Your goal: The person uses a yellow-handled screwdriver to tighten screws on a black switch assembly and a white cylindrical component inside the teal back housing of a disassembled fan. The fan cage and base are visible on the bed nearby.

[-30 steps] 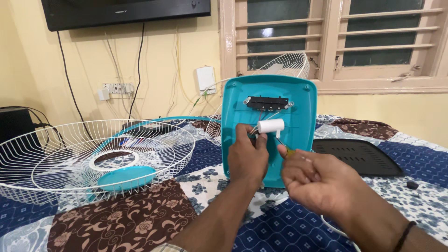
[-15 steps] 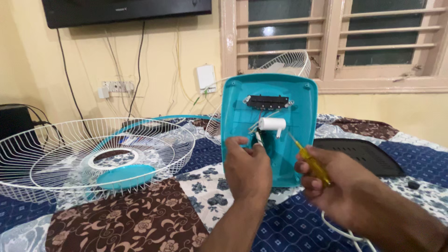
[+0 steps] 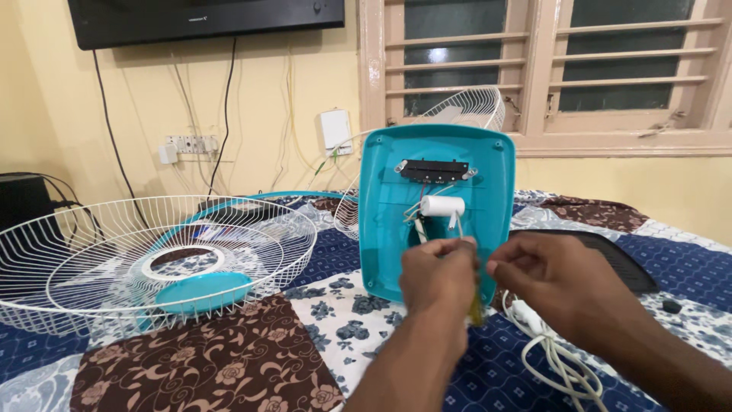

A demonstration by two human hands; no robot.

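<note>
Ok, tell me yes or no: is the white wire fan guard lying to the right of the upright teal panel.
No. The white wire fan guard lies on the bedspread to the left of the upright teal panel.

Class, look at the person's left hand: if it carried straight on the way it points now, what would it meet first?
Most likely the upright teal plastic fan panel directly beyond the left hand, around the wires under the small white cylinder; depth is unclear, and the fingertips may touch it already.
</note>
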